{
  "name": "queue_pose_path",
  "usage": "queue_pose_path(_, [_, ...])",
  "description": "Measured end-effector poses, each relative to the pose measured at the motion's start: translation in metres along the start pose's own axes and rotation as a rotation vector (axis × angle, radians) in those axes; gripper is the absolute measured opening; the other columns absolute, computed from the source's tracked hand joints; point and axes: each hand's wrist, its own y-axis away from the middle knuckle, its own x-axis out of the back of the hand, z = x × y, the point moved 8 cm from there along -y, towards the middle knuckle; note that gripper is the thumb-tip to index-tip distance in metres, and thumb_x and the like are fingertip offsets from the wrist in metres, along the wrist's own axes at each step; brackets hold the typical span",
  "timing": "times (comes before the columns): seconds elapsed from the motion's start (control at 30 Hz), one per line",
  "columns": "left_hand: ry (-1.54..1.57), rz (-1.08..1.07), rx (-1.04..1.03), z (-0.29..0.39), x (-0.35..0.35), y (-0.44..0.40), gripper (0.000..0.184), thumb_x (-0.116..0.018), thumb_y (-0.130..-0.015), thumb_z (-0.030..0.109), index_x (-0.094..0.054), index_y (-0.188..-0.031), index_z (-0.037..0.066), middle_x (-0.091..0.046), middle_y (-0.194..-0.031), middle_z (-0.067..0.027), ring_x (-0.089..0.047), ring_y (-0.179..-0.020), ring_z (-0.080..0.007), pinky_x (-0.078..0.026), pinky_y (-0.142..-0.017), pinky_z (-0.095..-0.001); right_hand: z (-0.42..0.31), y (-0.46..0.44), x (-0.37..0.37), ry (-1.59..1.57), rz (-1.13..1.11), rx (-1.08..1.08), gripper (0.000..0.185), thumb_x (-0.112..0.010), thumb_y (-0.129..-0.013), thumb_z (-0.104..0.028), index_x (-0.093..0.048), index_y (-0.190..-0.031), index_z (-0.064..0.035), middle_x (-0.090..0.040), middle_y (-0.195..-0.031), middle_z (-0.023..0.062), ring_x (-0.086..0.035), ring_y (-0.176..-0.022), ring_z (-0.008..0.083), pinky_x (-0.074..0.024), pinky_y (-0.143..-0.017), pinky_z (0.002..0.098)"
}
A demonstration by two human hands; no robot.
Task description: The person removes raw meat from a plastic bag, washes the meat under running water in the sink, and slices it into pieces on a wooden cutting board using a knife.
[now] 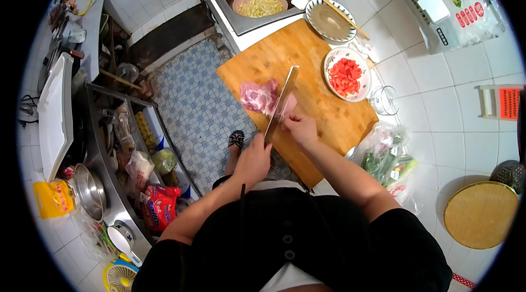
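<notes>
My left grip [252,161] holds the knife [284,99]; my right grip [299,129] touches the meat [256,96] on the board [341,127], pinching or not I cannot tell. It should be soft, slippery: best held away from the blade.

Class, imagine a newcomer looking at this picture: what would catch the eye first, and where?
Probably the long knife in the left hand, its blade at the raw pink meat on the wooden board. Next, perhaps, the bright red chopped pieces in a bowl near the board's right edge.
</notes>
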Motion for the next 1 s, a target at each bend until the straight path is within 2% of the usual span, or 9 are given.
queue_pose_path(0.1, [0.009,-0.004,0.025,-0.005,-0.006,0.01,0.027,-0.05,-0.094,0.016,-0.042,-0.111,-0.003,-0.058,-0.098,-0.0319,-0.058,-0.087,-0.0485,-0.045,-0.07,-0.0556,-0.001,-0.003,0.001,0.032,0.004,0.014,0.014,-0.064,-0.085,-0.013,-0.068,-0.08,-0.0009,-0.063,-0.066,-0.0003,-0.057,-0.058,0.0072,-0.045,-0.055,0.0225])
queue_pose_path(0.3, [0.065,0.043,-0.013,0.029,0.003,-0.072,0.03,-0.051,-0.094,0.016,-0.04,-0.115,-0.002,-0.059,-0.089,-0.0305,-0.057,-0.08,-0.0508,-0.044,-0.067,-0.0565,-0.035,0.001,0.004,-0.011,0.019,-0.036,0.014,-0.062,-0.085,-0.01,-0.067,-0.076,-0.0009,-0.062,-0.064,0.0,-0.054,-0.057,0.0061,-0.0431,-0.053,0.0229])
queue_pose_path(0.4, [0.085,0.109,-0.038,0.026,0.013,-0.042,0.026,-0.05,-0.093,0.014,-0.04,-0.111,-0.002,-0.059,-0.084,-0.0304,-0.057,-0.076,-0.0513,-0.045,-0.066,-0.056,-0.021,-0.011,0.008,0.089,-0.041,0.087,0.015,-0.061,-0.085,-0.009,-0.067,-0.075,-0.0008,-0.062,-0.063,-0.0005,-0.054,-0.056,0.0059,-0.0424,-0.052,0.023])
queue_pose_path(0.5, [0.02,-0.06,0.048,0.011,-0.002,-0.015,0.023,-0.051,-0.092,0.012,-0.04,-0.106,-0.003,-0.059,-0.086,-0.0326,-0.057,-0.077,-0.0511,-0.045,-0.066,-0.0564,-0.016,-0.002,0.01,0.2,-0.02,0.119,0.015,-0.06,-0.085,-0.01,-0.067,-0.074,-0.001,-0.061,-0.061,-0.0008,-0.053,-0.055,0.0057,-0.0415,-0.051,0.023])
queue_pose_path(0.6, [0.042,0.048,-0.098,0.034,0.002,-0.042,0.021,-0.05,-0.092,0.011,-0.039,-0.101,-0.004,-0.059,-0.084,-0.0334,-0.059,-0.076,-0.0508,-0.046,-0.066,-0.0569,-0.01,-0.01,0.006,0.06,0.015,0.075,0.016,-0.06,-0.085,-0.011,-0.067,-0.074,-0.0012,-0.061,-0.061,-0.0011,-0.053,-0.054,0.0055,-0.041,-0.051,0.0232])
queue_pose_path(0.7, [0.074,0.08,-0.174,0.037,-0.004,-0.086,0.028,-0.052,-0.091,0.012,-0.04,-0.109,-0.005,-0.059,-0.08,-0.0342,-0.058,-0.075,-0.0506,-0.044,-0.065,-0.0561,-0.026,-0.011,0.008,0.009,0.02,0.085,0.018,-0.062,-0.087,-0.014,-0.068,-0.077,-0.0008,-0.063,-0.064,-0.0003,-0.054,-0.055,0.0062,-0.0422,-0.051,0.0233])
queue_pose_path(0.83, [0.058,0.035,-0.011,0.039,0.007,-0.116,0.029,-0.051,-0.092,0.014,-0.038,-0.108,-0.007,-0.06,-0.089,-0.036,-0.057,-0.084,-0.0533,-0.045,-0.071,-0.0571,-0.024,-0.015,0.009,-0.117,0.0,-0.05,0.018,-0.063,-0.088,-0.016,-0.069,-0.08,-0.0007,-0.064,-0.067,0.0011,-0.056,-0.057,0.0067,-0.0438,-0.053,0.0228])
queue_pose_path(0.93, [0.107,0.213,-0.159,0.017,0.001,-0.134,0.03,-0.05,-0.094,0.011,-0.039,-0.118,-0.003,-0.061,-0.078,-0.0249,-0.061,-0.06,-0.0378,-0.048,-0.054,-0.046,-0.031,-0.024,0.029,-0.003,0.054,0.057,0.018,-0.063,-0.089,-0.016,-0.069,-0.081,-0.0012,-0.064,-0.068,0.0023,-0.057,-0.058,0.0076,-0.0458,-0.054,0.0229])
queue_pose_path(1.0, [0.532,0.074,0.056,-0.003,-0.005,-0.138,0.024,-0.048,-0.096,0.011,-0.04,-0.116,0.0,-0.056,-0.072,-0.0151,-0.055,-0.051,-0.0255,-0.046,-0.047,-0.0379,-0.034,-0.027,0.035,0.123,-0.032,0.033,0.017,-0.06,-0.09,-0.015,-0.067,-0.084,-0.0003,-0.065,-0.073,0.0033,-0.059,-0.063,0.0095,-0.0482,-0.059,0.0237])
